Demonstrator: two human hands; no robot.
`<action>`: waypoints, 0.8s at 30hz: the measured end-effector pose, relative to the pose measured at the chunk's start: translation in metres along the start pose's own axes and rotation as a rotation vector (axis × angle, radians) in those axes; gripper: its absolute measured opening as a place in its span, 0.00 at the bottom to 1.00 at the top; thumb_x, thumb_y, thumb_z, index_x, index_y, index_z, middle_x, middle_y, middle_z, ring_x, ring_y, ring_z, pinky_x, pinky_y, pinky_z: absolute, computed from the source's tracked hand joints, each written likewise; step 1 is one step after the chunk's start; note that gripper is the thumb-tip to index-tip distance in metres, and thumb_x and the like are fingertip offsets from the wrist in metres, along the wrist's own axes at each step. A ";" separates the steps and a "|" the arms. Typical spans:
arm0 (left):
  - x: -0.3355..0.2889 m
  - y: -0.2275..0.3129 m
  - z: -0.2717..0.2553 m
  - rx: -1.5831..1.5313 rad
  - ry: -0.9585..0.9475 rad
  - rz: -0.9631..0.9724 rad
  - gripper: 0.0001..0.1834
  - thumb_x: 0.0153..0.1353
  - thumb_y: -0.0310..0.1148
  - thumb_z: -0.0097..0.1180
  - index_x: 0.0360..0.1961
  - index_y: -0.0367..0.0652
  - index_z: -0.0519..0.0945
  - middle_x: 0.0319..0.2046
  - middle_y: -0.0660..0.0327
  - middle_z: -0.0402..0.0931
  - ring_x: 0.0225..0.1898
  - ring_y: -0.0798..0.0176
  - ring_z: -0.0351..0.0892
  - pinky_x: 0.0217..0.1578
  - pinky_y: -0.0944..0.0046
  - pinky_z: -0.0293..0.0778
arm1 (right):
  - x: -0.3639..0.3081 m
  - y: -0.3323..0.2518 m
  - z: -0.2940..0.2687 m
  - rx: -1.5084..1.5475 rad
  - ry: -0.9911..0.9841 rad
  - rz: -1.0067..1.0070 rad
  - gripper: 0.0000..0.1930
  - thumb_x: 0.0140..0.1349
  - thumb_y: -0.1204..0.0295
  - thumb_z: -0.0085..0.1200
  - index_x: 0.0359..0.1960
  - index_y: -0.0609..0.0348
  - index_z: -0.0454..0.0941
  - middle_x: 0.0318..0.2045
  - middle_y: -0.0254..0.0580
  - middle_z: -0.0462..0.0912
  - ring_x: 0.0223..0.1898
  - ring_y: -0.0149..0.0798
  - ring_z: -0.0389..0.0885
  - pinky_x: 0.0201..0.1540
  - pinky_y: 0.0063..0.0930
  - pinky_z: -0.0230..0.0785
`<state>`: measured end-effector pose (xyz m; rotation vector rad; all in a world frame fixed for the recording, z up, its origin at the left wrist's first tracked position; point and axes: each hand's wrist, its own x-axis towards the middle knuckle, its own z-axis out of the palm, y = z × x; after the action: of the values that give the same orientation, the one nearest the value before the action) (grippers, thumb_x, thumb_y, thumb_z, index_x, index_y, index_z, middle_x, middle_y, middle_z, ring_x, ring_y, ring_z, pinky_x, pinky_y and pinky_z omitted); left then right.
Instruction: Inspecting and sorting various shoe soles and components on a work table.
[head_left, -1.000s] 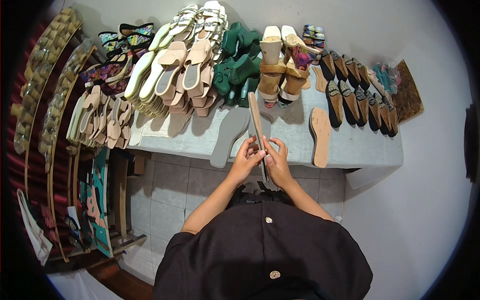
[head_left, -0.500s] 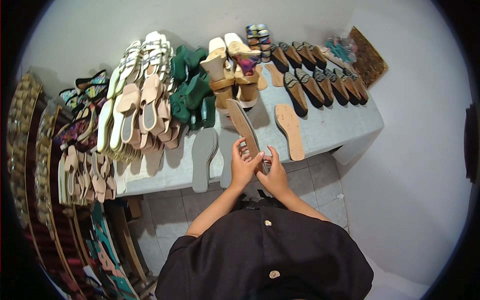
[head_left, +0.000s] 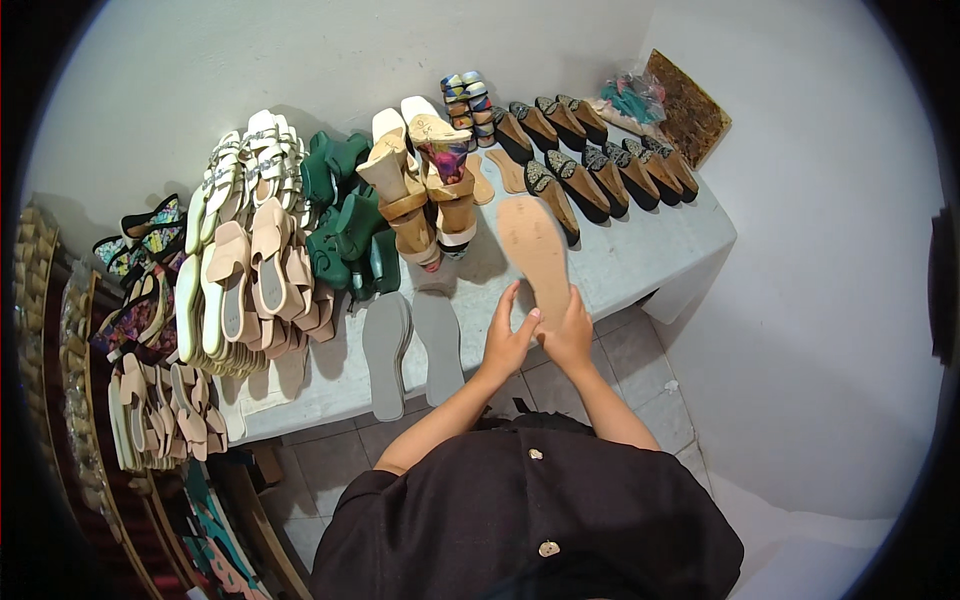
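A tan shoe sole [head_left: 535,245] points away from me, its broad flat face up and its heel end toward me. My left hand [head_left: 508,335] grips the left side of the heel, thumb lying near the edge. My right hand [head_left: 569,328] is closed round the heel's right side. Both hands are above the table's front edge. The sole covers the spot where another tan sole lay, and I cannot tell whether the two touch. To the left lie a stack of grey soles [head_left: 385,355] and another grey sole piece [head_left: 437,345].
Black slippers with patterned uppers [head_left: 580,185] stand in rows on the pale-covered table [head_left: 655,250]. Wedge sandals [head_left: 415,200], green shoes [head_left: 345,220] and piled beige slides [head_left: 265,260] crowd the left and centre. A brown board [head_left: 690,110] leans on the wall behind.
The sole in my hands was tilted with its grey edge showing; now its tan face is turned up. The head view has shifted, so the table sits farther left.
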<state>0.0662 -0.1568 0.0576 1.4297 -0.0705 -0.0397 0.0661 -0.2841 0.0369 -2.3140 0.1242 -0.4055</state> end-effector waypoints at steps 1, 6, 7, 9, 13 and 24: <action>0.003 -0.009 -0.012 0.158 0.002 0.097 0.30 0.56 0.37 0.53 0.58 0.39 0.59 0.54 0.45 0.62 0.56 0.51 0.63 0.57 0.59 0.57 | 0.003 0.003 0.000 0.015 0.029 0.066 0.44 0.34 0.64 0.60 0.56 0.69 0.54 0.49 0.58 0.69 0.52 0.52 0.67 0.56 0.53 0.50; 0.001 -0.016 -0.066 0.340 0.085 0.060 0.20 0.53 0.35 0.54 0.47 0.39 0.72 0.48 0.51 0.68 0.53 0.53 0.65 0.54 0.61 0.59 | 0.024 0.037 -0.001 -0.195 -0.141 0.192 0.44 0.33 0.62 0.59 0.56 0.66 0.56 0.49 0.57 0.69 0.53 0.51 0.67 0.60 0.55 0.43; -0.001 -0.019 -0.079 0.343 0.096 0.058 0.20 0.53 0.35 0.54 0.47 0.39 0.72 0.48 0.51 0.68 0.53 0.53 0.65 0.54 0.61 0.59 | 0.025 0.040 0.001 -0.194 -0.180 0.194 0.44 0.33 0.62 0.60 0.56 0.66 0.56 0.50 0.56 0.68 0.53 0.51 0.66 0.61 0.56 0.41; -0.006 -0.024 -0.100 0.369 0.192 -0.002 0.18 0.53 0.35 0.54 0.44 0.39 0.73 0.45 0.53 0.70 0.50 0.57 0.68 0.50 0.62 0.63 | 0.029 0.050 0.008 -0.191 -0.224 0.191 0.44 0.33 0.62 0.60 0.56 0.66 0.55 0.51 0.54 0.67 0.54 0.51 0.65 0.61 0.57 0.38; -0.019 -0.007 -0.115 0.224 0.299 -0.131 0.15 0.54 0.33 0.53 0.43 0.38 0.73 0.41 0.58 0.73 0.44 0.64 0.71 0.42 0.67 0.68 | 0.034 0.066 0.019 -0.168 -0.185 0.241 0.44 0.33 0.60 0.60 0.56 0.64 0.56 0.52 0.54 0.66 0.57 0.50 0.61 0.61 0.58 0.36; -0.039 -0.029 -0.141 0.244 0.357 -0.121 0.15 0.54 0.32 0.52 0.42 0.37 0.74 0.44 0.55 0.72 0.47 0.62 0.70 0.46 0.66 0.67 | 0.073 0.030 0.022 -0.319 -0.276 0.306 0.56 0.35 0.51 0.65 0.63 0.60 0.44 0.60 0.51 0.57 0.61 0.49 0.55 0.58 0.64 0.41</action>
<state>0.0384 -0.0187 0.0082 1.6636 0.3153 0.1285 0.1435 -0.3057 0.0193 -2.5809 0.4259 0.0970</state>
